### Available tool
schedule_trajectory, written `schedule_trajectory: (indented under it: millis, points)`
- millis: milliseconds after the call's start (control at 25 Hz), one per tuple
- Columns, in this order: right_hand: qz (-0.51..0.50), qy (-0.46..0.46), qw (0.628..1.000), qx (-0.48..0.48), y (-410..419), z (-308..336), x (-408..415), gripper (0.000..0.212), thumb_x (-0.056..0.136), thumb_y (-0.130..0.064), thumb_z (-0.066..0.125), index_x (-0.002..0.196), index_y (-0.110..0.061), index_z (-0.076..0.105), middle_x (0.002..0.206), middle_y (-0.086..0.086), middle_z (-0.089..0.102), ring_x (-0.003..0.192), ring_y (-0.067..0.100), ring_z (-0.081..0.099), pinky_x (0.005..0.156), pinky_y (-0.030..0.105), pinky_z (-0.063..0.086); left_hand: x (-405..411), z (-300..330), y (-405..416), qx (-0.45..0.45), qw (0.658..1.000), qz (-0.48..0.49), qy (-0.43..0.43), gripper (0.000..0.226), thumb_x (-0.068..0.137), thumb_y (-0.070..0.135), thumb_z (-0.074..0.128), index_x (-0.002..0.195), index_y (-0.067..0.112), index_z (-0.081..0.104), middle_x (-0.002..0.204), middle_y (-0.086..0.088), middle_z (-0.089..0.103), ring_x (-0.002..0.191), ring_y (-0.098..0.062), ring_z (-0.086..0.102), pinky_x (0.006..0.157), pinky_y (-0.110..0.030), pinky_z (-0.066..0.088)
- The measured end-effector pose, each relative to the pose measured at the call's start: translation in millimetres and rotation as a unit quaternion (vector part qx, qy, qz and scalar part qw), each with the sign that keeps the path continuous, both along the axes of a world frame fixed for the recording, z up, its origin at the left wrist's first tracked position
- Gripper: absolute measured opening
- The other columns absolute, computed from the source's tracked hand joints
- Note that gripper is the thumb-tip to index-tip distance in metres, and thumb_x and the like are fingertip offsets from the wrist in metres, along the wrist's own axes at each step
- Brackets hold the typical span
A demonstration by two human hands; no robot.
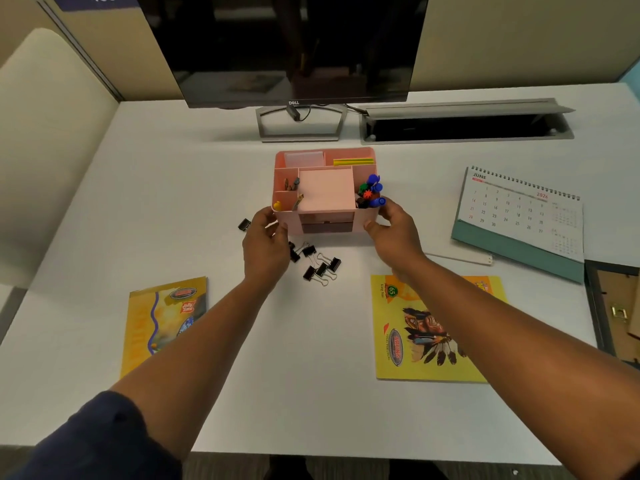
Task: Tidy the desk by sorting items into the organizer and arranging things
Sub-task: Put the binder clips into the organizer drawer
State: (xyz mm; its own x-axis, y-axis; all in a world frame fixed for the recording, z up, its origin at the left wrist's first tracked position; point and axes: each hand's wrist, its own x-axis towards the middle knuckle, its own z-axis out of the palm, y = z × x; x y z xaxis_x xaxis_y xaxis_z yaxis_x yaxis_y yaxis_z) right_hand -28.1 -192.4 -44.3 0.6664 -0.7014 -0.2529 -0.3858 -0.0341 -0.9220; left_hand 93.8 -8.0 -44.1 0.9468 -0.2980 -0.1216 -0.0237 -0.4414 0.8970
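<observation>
Open white desk (194,188) stretches left of the pink organizer (325,192); binder clips (317,263) clutter its near side, a calendar (519,216) blocks the right.

White desk (104,209) filled most of view. Beige cubicle partitions (519,39) stood behind, cream padded panel (45,140) at left. Dark Dell monitor (287,46) on grey stand (300,124); grey cable tray (464,121) lay open beside it. Dark carpet (242,471) showed below desk edge.
</observation>
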Motion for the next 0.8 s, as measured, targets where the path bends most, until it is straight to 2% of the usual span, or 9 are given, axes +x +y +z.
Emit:
schedule_trajectory:
  millis: [120, 200, 320, 400, 440, 520, 600, 720, 800]
  points:
    - [-0.002, -0.004, 1.0, 0.019, -2.5, -2.3, 5.7, 0.056, 0.097, -0.011, 0.059, 0.149, -0.026, 0.043, 0.142, -0.008, 0.053, 0.118, 0.008, 0.049, 0.087, 0.021, 0.046, 6.5, -3.0, -4.5, -0.004, 1.0, -0.001, 0.004, 0.032, 0.101, 0.02, 0.054, 0.133, 0.023, 0.052, 0.122, 0.012, 0.061, 0.114, -0.015, 0.063, 0.087, -0.032, 0.059]
    - [-0.048, 0.011, 0.998, 0.034, 4.8, -6.4, 7.3, 0.06, 0.095, -0.012, 0.063, 0.148, -0.027, 0.039, 0.141, -0.006, 0.048, 0.117, 0.011, 0.046, 0.088, 0.028, 0.045, 8.5, -3.6, -5.0, -0.007, 1.0, -0.004, 0.001, 0.039, 0.098, 0.026, 0.059, 0.136, 0.025, 0.048, 0.129, 0.008, 0.058, 0.117, -0.016, 0.061, 0.095, -0.04, 0.057]
    - [-0.123, 0.025, 0.984, 0.125, 25.5, -16.6, 15.4, 0.056, 0.085, -0.017, 0.068, 0.136, -0.019, 0.045, 0.119, 0.0, 0.058, 0.098, 0.016, 0.057, 0.08, 0.032, 0.049, 10.0, 1.8, -7.0, -0.059, 0.998, -0.016, 0.011, 0.057, 0.096, 0.029, 0.06, 0.147, 0.028, 0.036, 0.143, 0.005, 0.048, 0.125, -0.017, 0.055, 0.098, -0.035, 0.053]
    - [-0.137, 0.011, 0.964, 0.229, 37.9, -23.7, 26.4, 0.054, 0.079, -0.017, 0.07, 0.13, -0.012, 0.051, 0.103, 0.004, 0.066, 0.08, 0.015, 0.061, 0.076, 0.032, 0.057, 10.7, 7.4, -10.9, -0.081, 0.996, -0.021, 0.016, 0.056, 0.099, 0.026, 0.054, 0.151, 0.027, 0.033, 0.143, 0.008, 0.046, 0.124, -0.015, 0.056, 0.094, -0.031, 0.053]
    - [-0.139, 0.0, 0.952, 0.271, 42.8, -25.8, 32.8, 0.05, 0.081, -0.017, 0.072, 0.127, -0.01, 0.054, 0.103, 0.005, 0.067, 0.078, 0.014, 0.062, 0.078, 0.032, 0.06, 10.8, 10.4, -12.4, -0.084, 0.996, -0.025, 0.012, 0.055, 0.1, 0.028, 0.052, 0.151, 0.029, 0.033, 0.143, 0.009, 0.046, 0.123, -0.014, 0.056, 0.094, -0.032, 0.053]
    - [-0.138, -0.018, 0.938, 0.317, 50.9, -26.4, 45.5, 0.039, 0.084, -0.016, 0.075, 0.119, -0.007, 0.059, 0.107, 0.007, 0.068, 0.078, 0.015, 0.064, 0.076, 0.027, 0.061, 12.5, 12.3, -14.8, -0.075, 0.996, -0.042, -0.005, 0.051, 0.098, 0.039, 0.054, 0.146, 0.042, 0.037, 0.142, 0.016, 0.044, 0.127, -0.016, 0.053, 0.099, -0.038, 0.052]
    - [-0.134, -0.019, 0.933, 0.332, 56.3, -25.1, 55.7, 0.035, 0.085, -0.017, 0.075, 0.116, -0.007, 0.062, 0.101, 0.007, 0.067, 0.077, 0.016, 0.065, 0.072, 0.025, 0.06, 14.8, 10.1, -16.5, -0.055, 0.997, -0.057, -0.018, 0.05, 0.093, 0.049, 0.058, 0.14, 0.049, 0.041, 0.133, 0.022, 0.04, 0.132, -0.019, 0.048, 0.105, -0.044, 0.048]
    - [-0.161, -0.003, 0.925, 0.345, 58.2, -19.7, 65.0, 0.031, 0.088, -0.019, 0.072, 0.115, -0.01, 0.061, 0.102, 0.006, 0.07, 0.081, 0.016, 0.071, 0.082, 0.029, 0.061, 19.1, 4.0, -20.6, -0.025, 0.999, -0.04, -0.018, 0.062, 0.09, 0.053, 0.057, 0.146, 0.031, 0.043, 0.132, 0.014, 0.04, 0.129, -0.02, 0.05, 0.106, -0.049, 0.047]
    - [-0.19, 0.001, 0.913, 0.361, 57.7, -17.6, 68.9, 0.029, 0.09, -0.019, 0.07, 0.117, -0.013, 0.06, 0.106, 0.008, 0.07, 0.088, 0.02, 0.073, 0.082, 0.031, 0.061, 21.0, 1.3, -20.5, -0.019, 0.999, -0.039, -0.021, 0.061, 0.091, 0.051, 0.056, 0.147, 0.028, 0.043, 0.137, 0.01, 0.043, 0.127, -0.02, 0.052, 0.103, -0.049, 0.049]
